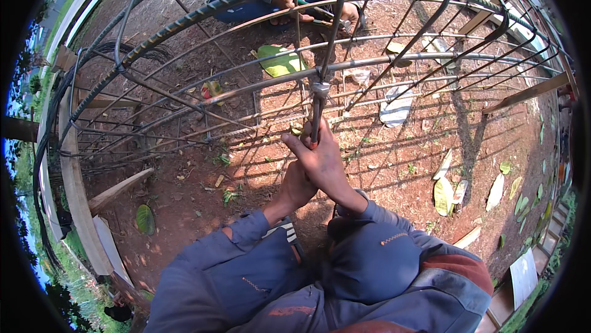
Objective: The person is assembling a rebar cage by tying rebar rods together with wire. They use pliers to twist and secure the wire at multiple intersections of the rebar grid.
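Note:
Both hands meet in front of me at the handles of a pair of tie-wire pincers. My right hand is closed round the handles, and a bit of red grip shows by its fingers. My left hand is closed too, pressed against the right hand from below and the left; its fingertips are mostly hidden. The pincers point away from me, their jaws up against a crossing in the rebar cage, where a stirrup meets a long bar. Whether wire sits in the jaws is too small to tell.
Across the cage a co-worker's hands hold another red-and-green-handled tool. Wooden posts and a coil of black wire stand at the left. A wooden brace slants at the right. Leaves lie on the reddish soil.

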